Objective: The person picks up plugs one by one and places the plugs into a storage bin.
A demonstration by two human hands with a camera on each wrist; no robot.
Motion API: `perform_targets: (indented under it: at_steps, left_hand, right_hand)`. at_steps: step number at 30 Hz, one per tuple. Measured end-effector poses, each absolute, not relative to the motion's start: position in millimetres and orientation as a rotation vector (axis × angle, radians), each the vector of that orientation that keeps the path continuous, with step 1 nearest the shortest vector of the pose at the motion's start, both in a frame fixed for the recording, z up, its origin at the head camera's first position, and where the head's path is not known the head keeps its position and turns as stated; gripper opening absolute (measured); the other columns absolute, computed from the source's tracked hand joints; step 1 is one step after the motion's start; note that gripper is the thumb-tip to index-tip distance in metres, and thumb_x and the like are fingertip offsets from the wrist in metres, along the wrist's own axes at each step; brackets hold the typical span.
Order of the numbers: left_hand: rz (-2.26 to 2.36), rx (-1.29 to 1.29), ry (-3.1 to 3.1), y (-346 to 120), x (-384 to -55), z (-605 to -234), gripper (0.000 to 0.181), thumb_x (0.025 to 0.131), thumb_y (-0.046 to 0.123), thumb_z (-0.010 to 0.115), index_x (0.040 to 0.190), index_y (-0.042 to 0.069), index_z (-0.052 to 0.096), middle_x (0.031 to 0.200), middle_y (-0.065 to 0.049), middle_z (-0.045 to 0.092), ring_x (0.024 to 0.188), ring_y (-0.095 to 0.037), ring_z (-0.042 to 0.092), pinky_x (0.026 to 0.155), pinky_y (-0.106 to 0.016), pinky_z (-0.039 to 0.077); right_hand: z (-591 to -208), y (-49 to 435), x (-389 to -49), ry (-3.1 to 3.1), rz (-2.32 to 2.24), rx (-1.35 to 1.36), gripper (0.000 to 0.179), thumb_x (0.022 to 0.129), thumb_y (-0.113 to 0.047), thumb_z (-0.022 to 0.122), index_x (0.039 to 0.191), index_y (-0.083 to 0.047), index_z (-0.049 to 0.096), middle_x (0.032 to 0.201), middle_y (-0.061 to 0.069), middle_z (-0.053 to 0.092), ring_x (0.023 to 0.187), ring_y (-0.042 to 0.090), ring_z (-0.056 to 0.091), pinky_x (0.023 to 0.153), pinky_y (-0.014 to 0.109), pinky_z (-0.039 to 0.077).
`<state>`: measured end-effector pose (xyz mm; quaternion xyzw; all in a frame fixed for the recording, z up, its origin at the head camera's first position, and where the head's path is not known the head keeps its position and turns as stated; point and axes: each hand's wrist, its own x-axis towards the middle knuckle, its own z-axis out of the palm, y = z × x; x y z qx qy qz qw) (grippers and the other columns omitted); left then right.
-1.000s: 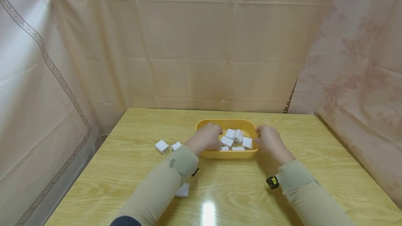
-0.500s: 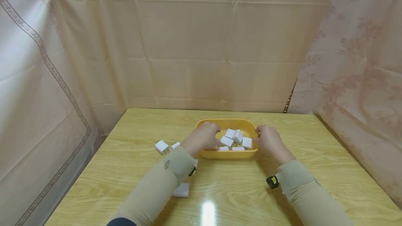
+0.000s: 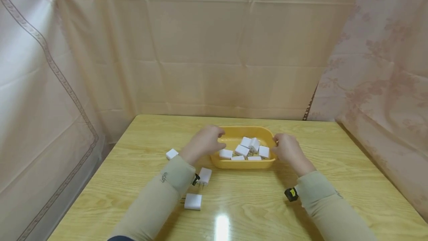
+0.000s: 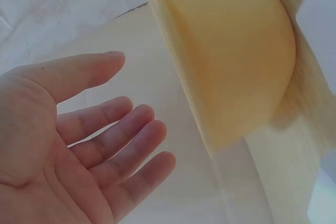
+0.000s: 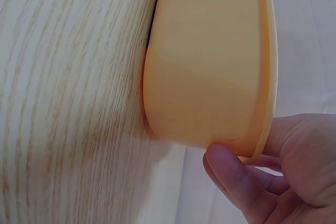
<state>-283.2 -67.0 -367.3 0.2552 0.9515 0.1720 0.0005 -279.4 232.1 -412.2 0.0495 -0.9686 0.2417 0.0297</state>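
Observation:
A yellow plastic tub stands on the table with several white plug chargers lying in it. My right hand pinches the tub's right end; in the right wrist view its thumb presses the outer wall below the rim. My left hand hovers at the tub's left end, holding nothing. The left wrist view shows its fingers spread and relaxed, apart from the tub wall. One charger lies inside the tub just below the left fingertips.
Outside the tub, a charger lies beneath the left wrist and another nearer the front. A further charger sits left of the left hand, partly hidden. Cloth curtains enclose the wooden table at the back and sides.
My left hand has let go of a charger in the tub and drawn back left to the tub's end, fingers loosened. A charger beneath its wrist has come into view. The right hand stays put.

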Motion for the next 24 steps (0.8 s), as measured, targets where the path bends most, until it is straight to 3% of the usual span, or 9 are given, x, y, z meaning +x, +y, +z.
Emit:
perform_targets:
  at_steps: [24]
  left_hand:
    - [0.632,0.612,3.103,-123,-274,-357,0.049,0.092,0.029,0.075,0.133,0.006,0.065,0.126,-0.009,0.068,0.116,-0.028,0.063,0.098,-0.046,0.050]
  right_hand:
    - [-413,232,-280,-2.991,0.797,0.137,0.030,0.087,0.001,0.062,0.115,0.011,0.063,0.089,0.016,0.066,0.061,0.018,0.058,0.052,0.028,0.051]
